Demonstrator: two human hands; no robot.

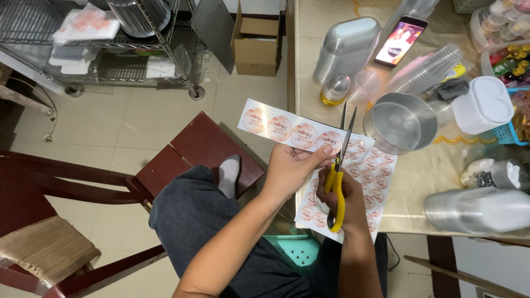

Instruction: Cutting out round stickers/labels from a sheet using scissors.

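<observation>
Your left hand point(291, 165) pinches the near end of a strip of round stickers point(287, 130), thumb and fingers closed on the paper just beside the last sticker, while the rest of the strip runs out away from the grip over the table edge point(291, 83) with nothing under it. Your right hand point(345, 193) is wrapped around the yellow handles of the scissors point(338, 165), fingers closed through the loops, and the blades stand parted, pointing up past the strip just beside your left fingertips. Under both hands lies the larger sticker sheet point(375, 165), partly hanging off the table. The risks look plain: the blades sit very near your left thumb, so closing them without shifting the pinch back could nick you. The unsupported length of strip may droop or twist, which would pull the cut off line and slice through a printed circle. The sheet below is only half on the table and could slide off if your wrist drags it. The round metal pan point(401, 122), just beyond the blade tips, could also be knocked.
</observation>
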